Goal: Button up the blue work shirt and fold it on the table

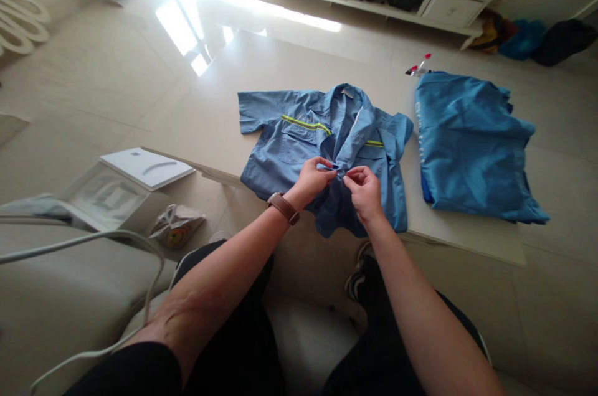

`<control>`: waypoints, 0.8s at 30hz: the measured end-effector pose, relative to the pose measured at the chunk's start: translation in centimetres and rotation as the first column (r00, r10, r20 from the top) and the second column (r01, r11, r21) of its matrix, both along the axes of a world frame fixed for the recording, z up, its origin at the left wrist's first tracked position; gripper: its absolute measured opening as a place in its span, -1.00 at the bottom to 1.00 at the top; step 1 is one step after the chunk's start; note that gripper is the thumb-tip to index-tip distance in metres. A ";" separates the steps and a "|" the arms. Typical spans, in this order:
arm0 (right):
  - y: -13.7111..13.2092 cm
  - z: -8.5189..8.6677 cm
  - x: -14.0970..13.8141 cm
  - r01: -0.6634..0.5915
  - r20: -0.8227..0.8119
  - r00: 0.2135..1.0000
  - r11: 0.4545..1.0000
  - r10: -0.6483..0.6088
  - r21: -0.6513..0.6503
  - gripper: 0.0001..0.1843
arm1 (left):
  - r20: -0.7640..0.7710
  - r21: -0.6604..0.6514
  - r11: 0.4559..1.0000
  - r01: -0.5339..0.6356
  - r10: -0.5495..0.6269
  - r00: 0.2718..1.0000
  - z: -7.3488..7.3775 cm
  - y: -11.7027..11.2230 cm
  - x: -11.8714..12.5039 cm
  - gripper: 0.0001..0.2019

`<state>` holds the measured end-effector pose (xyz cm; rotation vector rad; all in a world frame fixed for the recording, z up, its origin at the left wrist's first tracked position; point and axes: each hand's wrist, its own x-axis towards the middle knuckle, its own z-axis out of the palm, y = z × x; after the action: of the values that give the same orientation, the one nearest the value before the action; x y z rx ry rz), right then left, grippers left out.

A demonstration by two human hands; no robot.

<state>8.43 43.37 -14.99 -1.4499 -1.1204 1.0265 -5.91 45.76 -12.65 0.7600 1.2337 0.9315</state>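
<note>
The left hand (317,177) and the right hand (363,189) both pinch the front of the blue shirt (268,156), which lies at the near side of the pale table (205,128); to the shirt's right there is folded blue cloth (471,150)

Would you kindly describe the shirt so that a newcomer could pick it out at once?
On the table, to the left of the blue pile, lies a short-sleeved shirt. The left hand and right hand pinch its front. Unlike the pile, it shows yellow stripes across its chest.
</note>
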 end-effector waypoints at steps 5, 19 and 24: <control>-0.1 0.7 0.1 -0.016 0.150 0.989 0.998 0.006 0.066 -0.78 | 0.047 -0.123 0.987 -0.108 0.115 0.992 0.4 0.0 0.5 -0.67; -0.7 1.7 -0.1 -0.020 0.328 0.944 0.994 -0.018 0.111 -0.88 | 0.146 -0.184 0.975 -0.124 0.152 0.978 1.1 -0.8 0.9 -0.65; -0.3 0.9 0.1 0.006 0.136 0.991 1.000 -0.009 0.017 -0.72 | 0.047 -0.044 0.996 -0.075 0.077 0.996 1.2 -0.8 0.5 -0.70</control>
<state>8.55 43.11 -14.05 -1.5282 -1.2170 0.9217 -5.39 44.97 -11.42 0.6570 1.2432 0.9775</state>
